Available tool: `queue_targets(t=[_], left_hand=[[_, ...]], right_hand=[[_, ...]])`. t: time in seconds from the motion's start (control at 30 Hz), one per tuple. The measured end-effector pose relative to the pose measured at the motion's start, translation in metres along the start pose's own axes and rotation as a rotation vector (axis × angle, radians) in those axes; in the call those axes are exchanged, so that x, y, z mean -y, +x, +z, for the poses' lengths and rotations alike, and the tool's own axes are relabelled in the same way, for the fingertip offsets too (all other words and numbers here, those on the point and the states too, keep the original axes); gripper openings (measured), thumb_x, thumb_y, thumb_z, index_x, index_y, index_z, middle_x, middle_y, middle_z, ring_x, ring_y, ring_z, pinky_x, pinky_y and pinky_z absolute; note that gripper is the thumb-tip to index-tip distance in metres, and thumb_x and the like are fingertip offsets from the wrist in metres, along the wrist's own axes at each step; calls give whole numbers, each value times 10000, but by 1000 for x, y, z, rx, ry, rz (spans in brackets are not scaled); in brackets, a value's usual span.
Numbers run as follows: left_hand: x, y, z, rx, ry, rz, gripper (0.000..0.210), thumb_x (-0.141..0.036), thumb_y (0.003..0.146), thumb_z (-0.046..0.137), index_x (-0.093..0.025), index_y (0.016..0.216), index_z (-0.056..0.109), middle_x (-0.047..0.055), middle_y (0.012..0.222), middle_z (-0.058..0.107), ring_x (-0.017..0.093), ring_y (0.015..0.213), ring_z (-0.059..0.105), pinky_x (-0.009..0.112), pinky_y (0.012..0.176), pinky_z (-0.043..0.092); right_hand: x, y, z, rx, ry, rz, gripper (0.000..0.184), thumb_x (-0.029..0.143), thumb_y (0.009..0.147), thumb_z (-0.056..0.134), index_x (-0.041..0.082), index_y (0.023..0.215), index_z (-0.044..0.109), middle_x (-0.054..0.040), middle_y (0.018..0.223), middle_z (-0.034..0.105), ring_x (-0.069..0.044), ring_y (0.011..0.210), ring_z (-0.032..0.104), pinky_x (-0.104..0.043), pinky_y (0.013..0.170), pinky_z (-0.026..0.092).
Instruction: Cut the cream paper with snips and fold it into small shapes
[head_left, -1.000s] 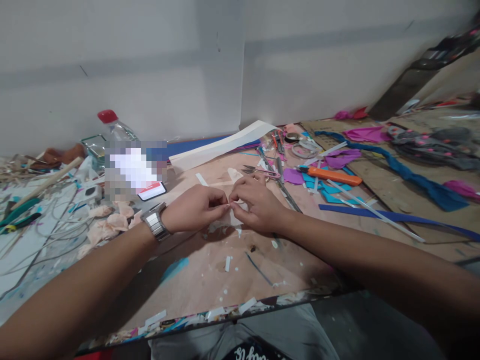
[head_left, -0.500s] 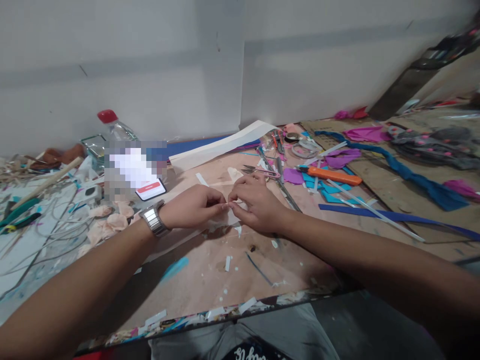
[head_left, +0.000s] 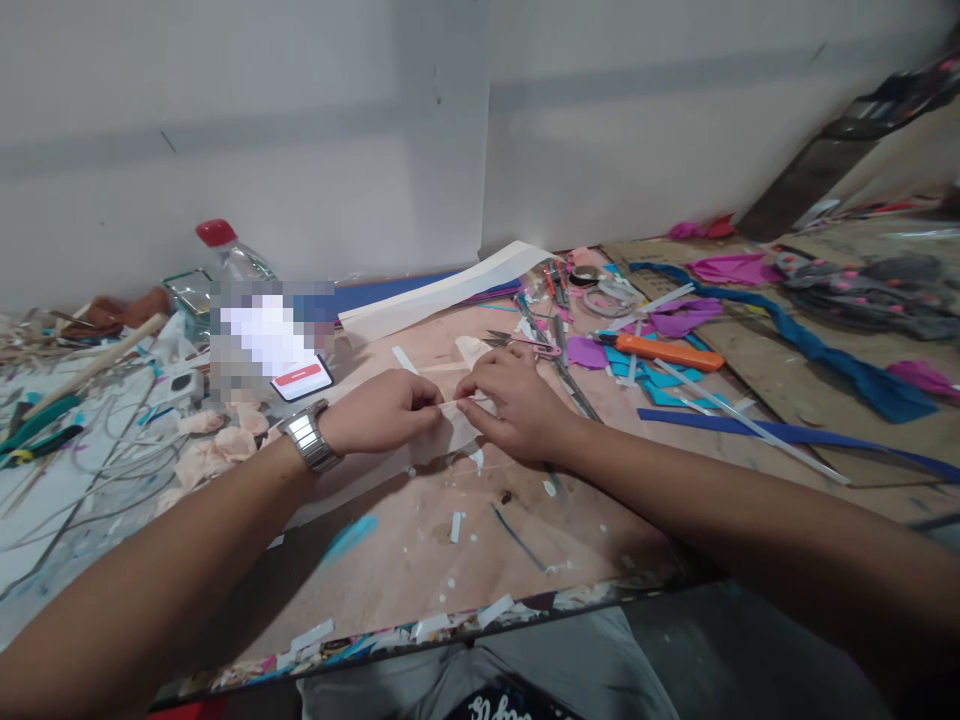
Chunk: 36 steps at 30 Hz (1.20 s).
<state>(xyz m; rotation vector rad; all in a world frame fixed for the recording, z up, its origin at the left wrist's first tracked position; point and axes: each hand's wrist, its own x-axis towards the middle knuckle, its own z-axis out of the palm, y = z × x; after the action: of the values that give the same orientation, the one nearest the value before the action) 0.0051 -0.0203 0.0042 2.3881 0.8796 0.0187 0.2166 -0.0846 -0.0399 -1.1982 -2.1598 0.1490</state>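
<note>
Between my hands is a strip of thin, pale, see-through paper (head_left: 456, 430), its edge pinched on both sides. My left hand (head_left: 386, 408), with a metal watch (head_left: 309, 437) at the wrist, is closed on the paper's left part. Thumb and fingers of my right hand (head_left: 517, 405) are closed on the same edge a little further right. The strip runs down and left below my left forearm. Just beyond my right hand lies a pair of pink-handled scissors (head_left: 525, 343), partly hidden by the fingers.
A lit phone (head_left: 301, 378) and crumpled peach scraps (head_left: 217, 450) lie left. A long cream strip (head_left: 450, 290) rests at the back. On the right are an orange cutter (head_left: 667, 351), blue strips (head_left: 787, 430) and purple scraps (head_left: 686, 315). A bottle (head_left: 244, 258) stands by the wall.
My left hand has slid slightly left, so a short gap of paper edge now shows between the two hands. My right hand has hardly moved.
</note>
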Motion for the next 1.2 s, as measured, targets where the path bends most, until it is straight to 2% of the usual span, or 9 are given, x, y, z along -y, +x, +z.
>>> queue_targets(t=[0.27, 0.47, 0.67, 0.93, 1.2], left_hand=[[0, -1, 1, 49, -14, 49, 256, -315, 910, 497, -156, 817, 675, -10, 695, 612, 133, 635, 510, 279, 606, 333], [2, 0, 1, 95, -74, 75, 288, -267, 898, 462, -150, 953, 720, 22, 821, 689, 161, 725, 570, 285, 676, 391], [4, 1, 1, 100, -106, 78, 305, -225, 870, 439, -154, 967, 719, 36, 896, 705, 182, 797, 590, 301, 754, 430], [0, -2, -2, 129, -236, 27, 255, -237, 865, 419, -149, 869, 658, 8, 782, 600, 151, 721, 520, 276, 689, 419], [2, -2, -1, 144, -324, 38, 249, -231, 860, 431, -152, 854, 668, -3, 767, 587, 134, 698, 499, 255, 675, 407]], right_hand=[[0, -1, 1, -32, -14, -58, 107, 261, 933, 669, 206, 854, 716, -11, 828, 757, -224, 936, 615, -458, 957, 244], [-1, -1, 1, -39, 10, -99, 88, 276, 934, 677, 233, 888, 739, -1, 814, 766, -219, 930, 630, -469, 1000, 252], [-3, -2, 2, -51, 20, -131, 102, 227, 926, 668, 257, 927, 766, 2, 834, 778, -216, 933, 640, -477, 1011, 256], [-2, -3, 0, -51, 7, -151, 132, 219, 925, 648, 271, 948, 768, 1, 859, 784, -227, 951, 654, -507, 1041, 279], [-3, -4, 1, -25, 5, -170, 182, 206, 919, 651, 301, 1005, 780, -1, 905, 794, -229, 971, 648, -527, 1073, 257]])
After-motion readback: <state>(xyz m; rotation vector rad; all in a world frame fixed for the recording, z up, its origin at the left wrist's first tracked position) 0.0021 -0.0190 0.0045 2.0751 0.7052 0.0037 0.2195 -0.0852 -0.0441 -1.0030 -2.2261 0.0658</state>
